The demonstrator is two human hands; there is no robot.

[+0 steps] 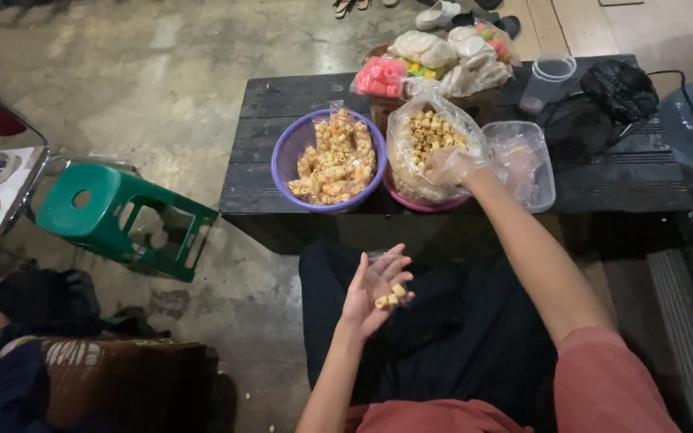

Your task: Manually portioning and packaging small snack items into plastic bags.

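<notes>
Right hand point(448, 167) reaches inside the clear snack bag point(431, 144), grip unclear through plastic; left hand point(378, 295) lies palm-up, cupping ring snacks point(391, 297) in a small clear bag.

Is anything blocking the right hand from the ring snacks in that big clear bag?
Nothing visible: the right hand is already inside the open clear bag, in among the ring snacks. The left hand holds a few pieces apart.

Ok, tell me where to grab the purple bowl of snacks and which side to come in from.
Grip the purple bowl by its bare left rim, coming from the left. That side faces open table, while the right rim sits close to the clear snack bag where the right hand is buried. It is heaped full, so keeping it level looks wise.
</notes>
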